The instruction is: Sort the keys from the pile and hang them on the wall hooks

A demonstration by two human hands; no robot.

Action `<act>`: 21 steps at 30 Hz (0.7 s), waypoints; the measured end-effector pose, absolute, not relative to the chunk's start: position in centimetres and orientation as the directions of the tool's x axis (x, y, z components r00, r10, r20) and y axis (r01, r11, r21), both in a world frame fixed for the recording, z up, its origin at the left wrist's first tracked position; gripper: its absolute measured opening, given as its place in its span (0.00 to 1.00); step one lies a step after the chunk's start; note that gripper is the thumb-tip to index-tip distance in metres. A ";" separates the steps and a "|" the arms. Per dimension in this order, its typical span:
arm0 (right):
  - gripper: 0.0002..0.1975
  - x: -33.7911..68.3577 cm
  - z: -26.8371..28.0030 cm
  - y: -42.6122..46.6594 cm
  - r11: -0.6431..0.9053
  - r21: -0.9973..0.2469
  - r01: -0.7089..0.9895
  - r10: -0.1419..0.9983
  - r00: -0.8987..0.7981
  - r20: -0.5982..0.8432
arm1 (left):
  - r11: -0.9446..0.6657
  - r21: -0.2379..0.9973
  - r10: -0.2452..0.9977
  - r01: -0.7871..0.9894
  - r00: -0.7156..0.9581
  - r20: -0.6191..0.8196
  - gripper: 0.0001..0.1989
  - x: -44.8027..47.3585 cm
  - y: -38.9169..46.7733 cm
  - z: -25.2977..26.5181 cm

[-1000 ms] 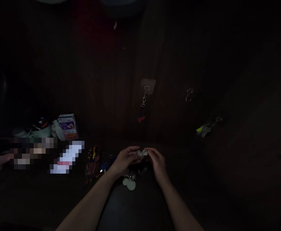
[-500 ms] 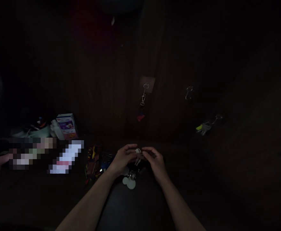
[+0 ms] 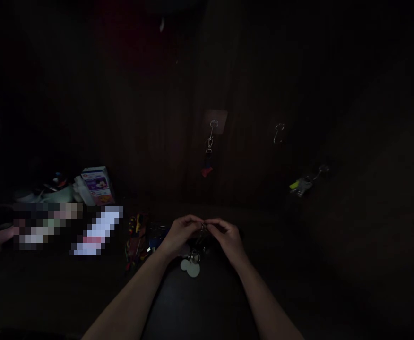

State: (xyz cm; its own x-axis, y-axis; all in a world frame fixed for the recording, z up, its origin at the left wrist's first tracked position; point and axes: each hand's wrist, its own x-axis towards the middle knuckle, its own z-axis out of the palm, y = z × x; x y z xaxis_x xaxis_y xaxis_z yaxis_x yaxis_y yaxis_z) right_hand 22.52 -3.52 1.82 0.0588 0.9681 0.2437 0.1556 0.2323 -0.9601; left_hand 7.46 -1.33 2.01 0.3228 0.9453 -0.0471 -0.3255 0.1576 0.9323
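My left hand (image 3: 180, 236) and my right hand (image 3: 229, 238) meet at the fingertips over the dark surface. Both pinch a small bunch of keys (image 3: 202, 234), which hangs down between them; the fingers cover its upper part. Below my left hand lies a key ring (image 3: 194, 257) with a pale, rounded tag (image 3: 193, 269). Beside my left wrist is a blue item (image 3: 153, 244), partly hidden by the hand. Farther left lies a tangle of red, yellow and dark cords or straps (image 3: 136, 241). The dim light hides finer detail.
On the dark upright panel, a hook (image 3: 214, 124) holds a clip with a red tag (image 3: 207, 171). To its right are a bare hook (image 3: 278, 133) and hanging keys (image 3: 302, 185) with a yellow piece. Small boxes (image 3: 97, 184) and a blurred-out bright screen-like item (image 3: 99, 231) are at left.
My hands have drawn together, and the fingertips now meet. The pale key head that showed between them is now covered. The view has shifted slightly.
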 end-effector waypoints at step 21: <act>0.09 23.0 2.0 -3.5 0.217 -0.968 0.126 0.967 0.108 0.231 | 0.223 0.909 0.928 -0.353 0.363 -0.087 0.16 7.3 -1.6 2.4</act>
State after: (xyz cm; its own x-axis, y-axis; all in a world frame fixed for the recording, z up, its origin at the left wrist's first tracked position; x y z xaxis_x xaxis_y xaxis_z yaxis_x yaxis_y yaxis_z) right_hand 23.01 -3.50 1.96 0.1077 0.9671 0.2306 0.1256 0.2169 -0.9681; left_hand 7.34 -1.63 2.38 0.3626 0.9279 -0.0871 -0.3526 0.2231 0.9088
